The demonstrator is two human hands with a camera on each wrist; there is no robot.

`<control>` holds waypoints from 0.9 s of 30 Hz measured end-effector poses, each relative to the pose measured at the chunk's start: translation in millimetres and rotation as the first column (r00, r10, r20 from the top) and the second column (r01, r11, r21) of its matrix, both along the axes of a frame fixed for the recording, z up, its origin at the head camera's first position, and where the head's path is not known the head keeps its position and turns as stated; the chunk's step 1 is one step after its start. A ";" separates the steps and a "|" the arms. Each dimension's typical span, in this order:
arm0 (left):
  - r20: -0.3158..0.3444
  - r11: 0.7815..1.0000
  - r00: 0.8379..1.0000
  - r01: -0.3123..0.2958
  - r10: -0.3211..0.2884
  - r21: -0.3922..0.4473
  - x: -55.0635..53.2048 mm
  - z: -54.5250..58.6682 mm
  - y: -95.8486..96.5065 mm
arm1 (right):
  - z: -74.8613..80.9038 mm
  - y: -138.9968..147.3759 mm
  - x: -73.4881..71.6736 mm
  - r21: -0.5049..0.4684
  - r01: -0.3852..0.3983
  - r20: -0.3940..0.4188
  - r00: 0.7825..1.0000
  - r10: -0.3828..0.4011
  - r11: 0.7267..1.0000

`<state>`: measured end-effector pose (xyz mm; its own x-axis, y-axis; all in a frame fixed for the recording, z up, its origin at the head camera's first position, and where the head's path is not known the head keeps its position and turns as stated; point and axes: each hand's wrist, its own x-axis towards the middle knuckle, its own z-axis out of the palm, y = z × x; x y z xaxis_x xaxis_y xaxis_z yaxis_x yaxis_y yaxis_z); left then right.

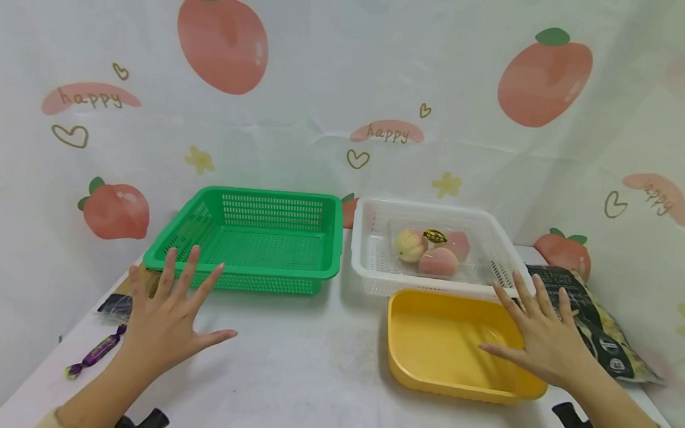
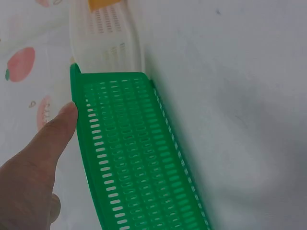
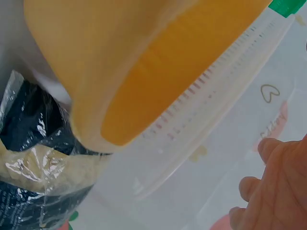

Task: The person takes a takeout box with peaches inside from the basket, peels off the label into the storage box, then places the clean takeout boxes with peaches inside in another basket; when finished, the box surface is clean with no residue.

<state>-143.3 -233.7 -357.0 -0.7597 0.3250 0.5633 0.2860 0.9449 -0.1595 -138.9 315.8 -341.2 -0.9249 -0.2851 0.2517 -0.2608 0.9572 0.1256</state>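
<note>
My left hand (image 1: 166, 318) is spread wide with nothing in it, in front of the green basket (image 1: 272, 282). In the left wrist view its thumb (image 2: 50, 139) appears beside that basket's rim. The right hand (image 1: 545, 334), fingers also spread and holding nothing, hovers over the right part of the yellow tray (image 1: 440, 343). Behind that tray stands a white basket (image 1: 370, 240) with a clear pack of peaches (image 1: 438, 261) in it. In the right wrist view the right hand (image 3: 278, 191) shows at the lower right, apart from the yellow tray (image 3: 158, 86).
A dark printed bag (image 1: 604, 336) lies at the right edge of the table. On the left are a purple-wrapped candy (image 1: 96, 353) and a dark package in clear plastic (image 1: 115, 307), partly behind the left hand. A peach-patterned cloth (image 1: 308, 68) hangs behind the baskets.
</note>
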 end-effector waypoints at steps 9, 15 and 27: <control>0.028 0.999 1.000 0.014 -0.013 -0.033 -17.4 8.6 17.7 | 8.0 6.1 -11.2 0.012 0.007 0.031 0.999 -0.007 1.000; 0.004 0.997 0.997 0.071 -0.071 -0.013 -28.4 9.1 32.6 | 13.9 8.2 -21.7 0.000 0.003 0.037 0.999 -0.003 1.000; 0.002 0.990 0.992 0.122 -0.123 -0.063 -50.3 14.1 58.2 | 24.7 9.4 -41.5 -0.048 -0.006 0.057 0.998 0.009 0.999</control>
<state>-193.6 -175.5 -343.0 -0.7110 0.4505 0.5399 0.3987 0.8907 -0.2183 -180.4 325.2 -316.5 -0.9360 -0.2810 0.2121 -0.2735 0.9597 0.0648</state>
